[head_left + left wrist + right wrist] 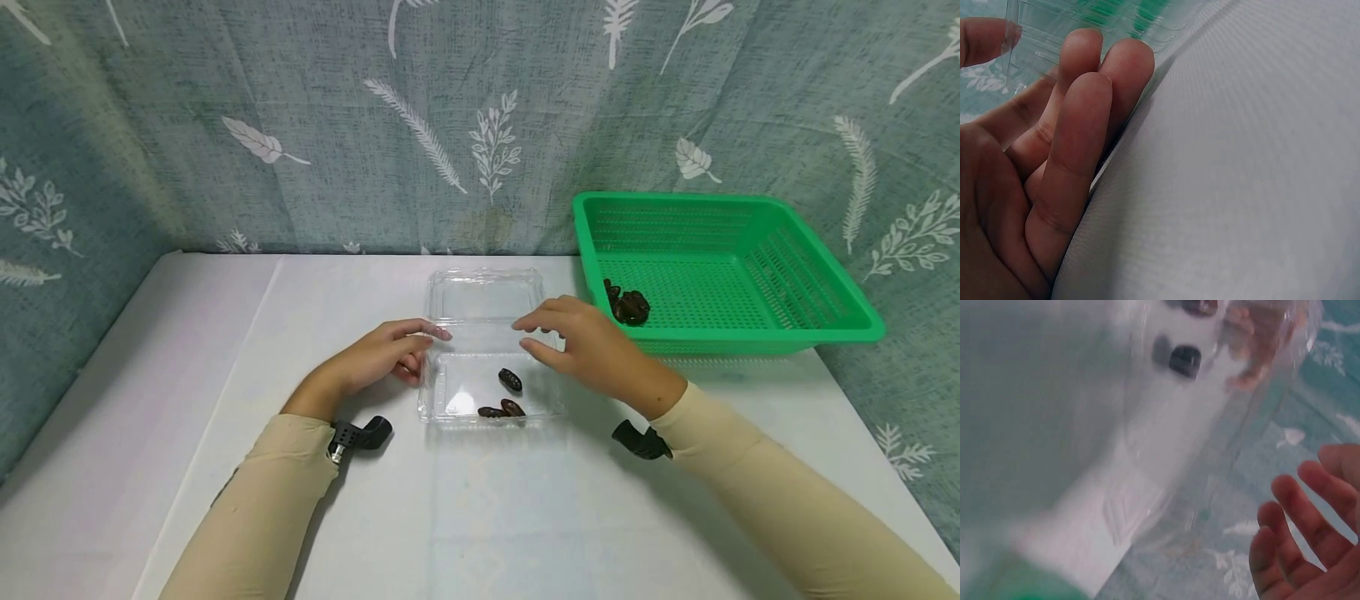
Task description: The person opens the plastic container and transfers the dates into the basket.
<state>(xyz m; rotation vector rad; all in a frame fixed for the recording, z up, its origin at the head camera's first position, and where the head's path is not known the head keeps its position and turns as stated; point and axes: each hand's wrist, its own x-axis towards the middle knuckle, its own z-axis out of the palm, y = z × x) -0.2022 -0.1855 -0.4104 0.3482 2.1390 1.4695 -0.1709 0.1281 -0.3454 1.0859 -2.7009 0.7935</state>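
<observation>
Three dark brown dates (511, 380) inside a clear plastic clamshell box (457, 385), at the centre of the head frame: one slightly apart, two close together along the lower edge. Lid (487, 297) folded open toward the top of the frame, base flat on a white tablecloth (487, 517). At the box's left side, the left hand (386, 354), one finger reaching over the rim, others bent outside the wall; perhaps pinching the plastic, but cannot tell from so dim and cropped a left wrist view. Above the right side, the right hand (592, 350), thumb and fingers apart, holding nothing; in the right wrist view, dates blurred near the top edge. At the upper right, a green plastic basket (705, 283) with slotted walls, a small pile of dates (628, 307) in its lower left corner. Around the wrists, beige sleeves (258, 517) and black camera mounts (367, 433). Across the top, a grey-green fabric backdrop (300, 92) with white leaf prints.
</observation>
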